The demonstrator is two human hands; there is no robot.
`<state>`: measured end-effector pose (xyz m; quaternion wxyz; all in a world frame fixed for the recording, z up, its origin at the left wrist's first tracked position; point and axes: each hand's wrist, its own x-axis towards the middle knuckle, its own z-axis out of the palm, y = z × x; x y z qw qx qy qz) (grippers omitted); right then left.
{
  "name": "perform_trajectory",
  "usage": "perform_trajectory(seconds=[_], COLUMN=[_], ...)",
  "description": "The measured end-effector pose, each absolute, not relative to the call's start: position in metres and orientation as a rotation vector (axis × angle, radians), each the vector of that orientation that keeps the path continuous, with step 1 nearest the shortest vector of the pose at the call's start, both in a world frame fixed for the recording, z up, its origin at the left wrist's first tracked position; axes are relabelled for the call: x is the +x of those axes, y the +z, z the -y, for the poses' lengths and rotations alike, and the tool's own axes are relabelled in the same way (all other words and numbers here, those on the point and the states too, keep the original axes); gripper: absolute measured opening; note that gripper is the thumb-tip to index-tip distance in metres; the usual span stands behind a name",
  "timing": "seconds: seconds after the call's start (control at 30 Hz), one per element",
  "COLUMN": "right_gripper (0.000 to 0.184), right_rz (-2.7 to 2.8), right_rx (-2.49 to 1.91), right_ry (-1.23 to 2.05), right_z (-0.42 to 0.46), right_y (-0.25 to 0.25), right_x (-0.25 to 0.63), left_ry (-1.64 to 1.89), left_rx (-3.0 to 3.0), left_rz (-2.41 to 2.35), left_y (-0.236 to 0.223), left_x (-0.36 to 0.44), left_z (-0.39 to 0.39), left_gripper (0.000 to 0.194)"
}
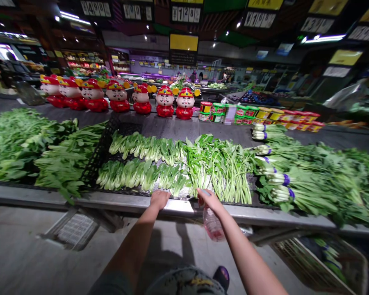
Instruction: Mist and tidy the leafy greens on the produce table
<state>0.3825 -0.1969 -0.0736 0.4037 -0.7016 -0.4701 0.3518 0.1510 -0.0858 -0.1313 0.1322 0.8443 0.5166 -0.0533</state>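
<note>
At the front rim of the vegetable stand, my left hand is closed with its fingers curled downward. The front row of bok choy lies just beyond it; whether the fingers grip anything is hidden. My right hand is wrapped around the top of a clear plastic bottle with a pinkish lower part, which hangs in front of the rim. Beyond that hand lie long-stemmed leafy greens. A second row of bok choy sits farther back on the perforated metal tray.
The metal rim runs across the front. Bundled greens with purple bands lie right, loose leafy greens left. Red figurines and stacked tins line the back. Below are a grey crate and a larger basket.
</note>
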Motion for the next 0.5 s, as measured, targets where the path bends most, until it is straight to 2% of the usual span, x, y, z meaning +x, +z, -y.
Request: perform_trajectory(seconds=[0.3,0.5], right_gripper=[0.049,0.048], right_rz=[1.042,0.973], right_rx=[-1.673,-1.647], right_ry=[0.868,0.894], right_z=[0.2,0.205], right_y=[-0.043,-0.057], right_x=[0.427,0.438], left_ry=[-0.12,0.008], left_rx=[2.373,2.473], left_rz=[-1.649,-1.576], left_y=[-0.126,-0.125], left_x=[0.161,0.199], left_z=[0.085,0.099], left_gripper=[0.059,0.051])
